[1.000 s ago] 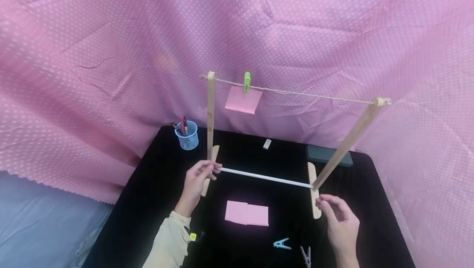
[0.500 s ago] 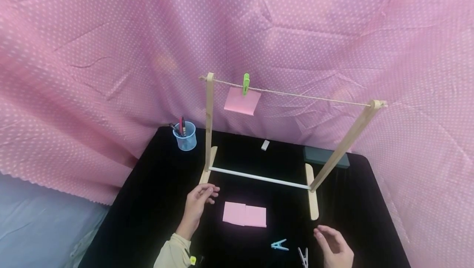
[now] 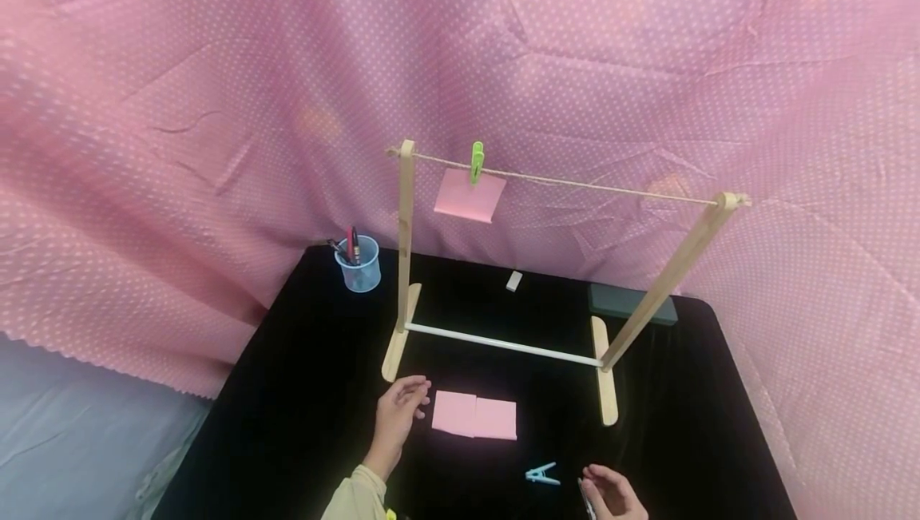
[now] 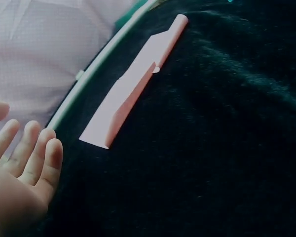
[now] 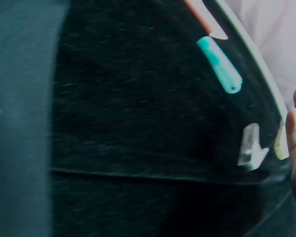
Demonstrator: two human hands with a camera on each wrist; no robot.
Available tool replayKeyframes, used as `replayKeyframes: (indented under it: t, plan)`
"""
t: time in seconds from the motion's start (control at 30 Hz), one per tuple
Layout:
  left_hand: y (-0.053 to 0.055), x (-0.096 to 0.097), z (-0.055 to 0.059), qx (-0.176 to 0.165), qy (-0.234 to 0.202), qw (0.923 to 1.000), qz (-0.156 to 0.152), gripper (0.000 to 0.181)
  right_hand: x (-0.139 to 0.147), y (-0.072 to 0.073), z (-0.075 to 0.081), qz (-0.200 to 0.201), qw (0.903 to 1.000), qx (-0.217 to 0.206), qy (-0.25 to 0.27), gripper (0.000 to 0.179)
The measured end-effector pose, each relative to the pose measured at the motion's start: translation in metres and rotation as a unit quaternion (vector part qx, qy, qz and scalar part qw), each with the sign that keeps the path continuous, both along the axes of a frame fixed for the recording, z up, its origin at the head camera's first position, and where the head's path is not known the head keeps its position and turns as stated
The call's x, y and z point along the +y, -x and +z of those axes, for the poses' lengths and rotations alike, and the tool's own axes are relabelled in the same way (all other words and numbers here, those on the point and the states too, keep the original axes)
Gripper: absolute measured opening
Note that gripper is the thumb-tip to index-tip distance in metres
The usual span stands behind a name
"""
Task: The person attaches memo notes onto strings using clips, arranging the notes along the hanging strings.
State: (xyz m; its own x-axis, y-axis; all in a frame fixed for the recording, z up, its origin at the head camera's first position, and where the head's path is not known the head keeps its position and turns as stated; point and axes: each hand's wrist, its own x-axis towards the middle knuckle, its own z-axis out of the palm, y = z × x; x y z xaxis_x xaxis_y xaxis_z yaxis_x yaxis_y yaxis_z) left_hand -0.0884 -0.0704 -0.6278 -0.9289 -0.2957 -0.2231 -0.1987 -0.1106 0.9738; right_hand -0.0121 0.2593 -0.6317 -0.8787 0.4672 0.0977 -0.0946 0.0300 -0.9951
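My left hand (image 3: 397,418) hovers just left of two pink paper notes (image 3: 454,414) on the black cloth, its fingers loosely bent and holding nothing. In the left wrist view those fingers stay apart from the notes. My right hand (image 3: 615,494) is low at the front, beside a grey clothespin (image 5: 250,147) that it partly covers in the head view. The right wrist view shows a gap between hand and clothespin. A blue clothespin (image 3: 542,474) lies to the left of that hand. Another pink note (image 3: 470,195) hangs from the string (image 3: 575,184) under a green clothespin (image 3: 477,162).
Two wooden posts (image 3: 406,240) on flat feet, joined by a white rod (image 3: 503,344), hold the string. Behind stand a blue mesh pen cup (image 3: 361,268), a white eraser-like block (image 3: 513,281) and a dark green box (image 3: 632,303). Pink dotted curtains surround the black-covered table (image 3: 302,392).
My left hand has left the rod's left end and come down beside the notes. My right hand has moved down and left from the right foot to the grey clothespin.
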Motion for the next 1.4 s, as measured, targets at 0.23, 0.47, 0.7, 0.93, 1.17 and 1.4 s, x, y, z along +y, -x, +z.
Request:
replayKeyframes:
  t: [0.23, 0.47, 0.7, 0.93, 1.17, 1.4]
  plan:
    - [-0.002, 0.006, -0.014, -0.012, 0.016, 0.9998, 0.008, 0.027, 0.005, -0.004, -0.031, -0.001, 0.9989, 0.023, -0.041, 0.035]
    - [-0.002, 0.014, -0.023, -0.005, 0.043, 0.9990, 0.010, 0.028, 0.010, -0.004, -0.055, -0.041, 0.9900, 0.100, -0.091, 0.041]
    - [-0.001, 0.020, -0.027, -0.016, 0.070, 0.9974, 0.006, 0.028, 0.009, -0.005, -0.060, -0.098, 0.9769, 0.029, -0.188, 0.043]
    - [-0.002, 0.020, -0.028, -0.025, 0.109, 0.9937, -0.009, 0.028, 0.010, -0.007, -0.063, -0.115, 0.9647, -0.007, -0.237, 0.046]
    - [0.001, 0.018, -0.028, -0.011, 0.135, 0.9906, -0.021, 0.031, 0.015, -0.011, -0.069, -0.119, 0.9500, -0.068, -0.281, 0.049]
    - [0.007, 0.019, -0.034, -0.010, 0.162, 0.9868, -0.003, 0.036, 0.021, -0.009, -0.077, -0.115, 0.9470, 0.002, -0.300, 0.052]
